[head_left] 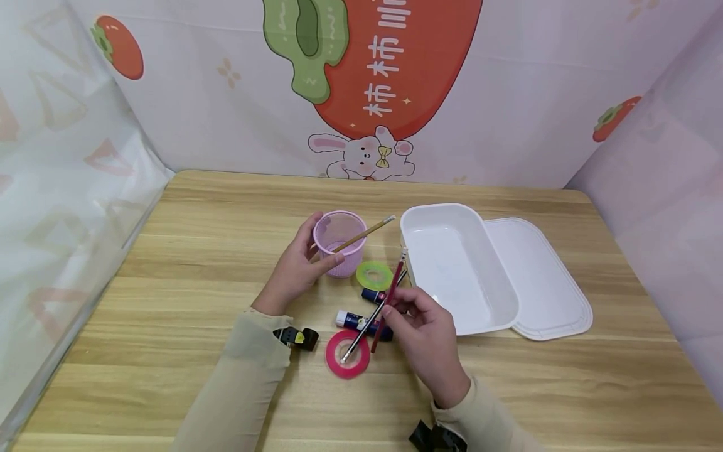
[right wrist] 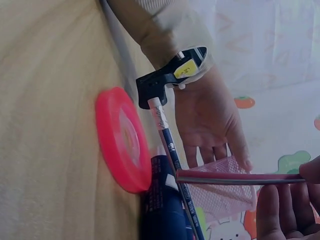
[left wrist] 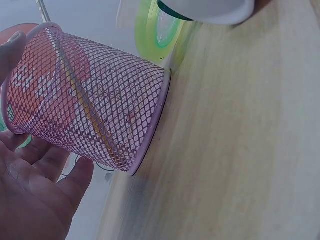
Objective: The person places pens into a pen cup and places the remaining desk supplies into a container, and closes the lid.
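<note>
My left hand [head_left: 290,273] holds a pink mesh pencil cup [head_left: 346,267], thumb at the near rim and fingers round its left side. Inside the cup leans a yellow pencil [head_left: 361,236], its eraser end sticking out to the right. My right hand [head_left: 429,339] pinches a red pencil [head_left: 398,270] between thumb and fingers, eraser end up. Below it a dark striped pencil [right wrist: 172,155] lies slanted across a glue stick [head_left: 350,320] and a pink tape roll [head_left: 332,358]. A second dark glue stick [head_left: 371,296] is partly hidden by the right hand.
Beside the cup lies a yellow-green tape roll [head_left: 363,276]. An open white plastic box [head_left: 457,270] stands to the right, overlapping its flat white lid [head_left: 545,282]. Printed cloth [head_left: 226,119] hangs behind the wooden table [head_left: 186,238] and along both sides.
</note>
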A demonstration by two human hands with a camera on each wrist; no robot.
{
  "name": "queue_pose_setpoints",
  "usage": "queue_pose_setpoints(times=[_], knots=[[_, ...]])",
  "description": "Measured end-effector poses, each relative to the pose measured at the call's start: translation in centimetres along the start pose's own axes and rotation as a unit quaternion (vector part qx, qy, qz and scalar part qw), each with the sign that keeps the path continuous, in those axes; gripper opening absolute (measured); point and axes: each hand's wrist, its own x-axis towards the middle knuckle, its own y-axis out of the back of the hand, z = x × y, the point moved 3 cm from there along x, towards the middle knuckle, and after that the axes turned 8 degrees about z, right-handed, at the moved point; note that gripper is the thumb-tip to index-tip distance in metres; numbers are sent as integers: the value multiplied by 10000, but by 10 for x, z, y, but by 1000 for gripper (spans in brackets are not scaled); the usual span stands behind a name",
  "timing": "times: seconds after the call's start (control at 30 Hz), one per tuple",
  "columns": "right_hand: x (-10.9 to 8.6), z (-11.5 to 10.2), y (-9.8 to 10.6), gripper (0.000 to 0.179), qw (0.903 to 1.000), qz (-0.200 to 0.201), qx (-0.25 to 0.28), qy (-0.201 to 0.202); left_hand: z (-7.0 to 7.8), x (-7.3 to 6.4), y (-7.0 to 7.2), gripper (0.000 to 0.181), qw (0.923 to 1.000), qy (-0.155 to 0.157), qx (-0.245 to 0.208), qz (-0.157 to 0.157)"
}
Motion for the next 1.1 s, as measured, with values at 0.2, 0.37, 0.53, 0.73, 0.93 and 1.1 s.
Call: queue_pose_setpoints(times=[0.2,0.37,0.53,0.73,0.93,1.1], knots=[[5,-3,-1,18,9993,-176,338,50,-21,7,-1,88,10000,-34,-49,10],[9,-8,-1,15,9976,-225,642,147,-32,9,-2,90,10000,-46,-21,66],[13,-12,-1,15,9968,-150,762,203,-32,9,-2,91,9999,-49,-56,88],[18,-15,-1,15,9972,-61,685,294,-28,8,-1,89,9999,29,-94,58],[24,-18,-3,15,9964,8,661,539,-4,1,-1,85,10000,32,-91,-11],[28,-20,-5,16,9951,68,757,627,-2,1,-1,85,10000,-36,-71,-25]])
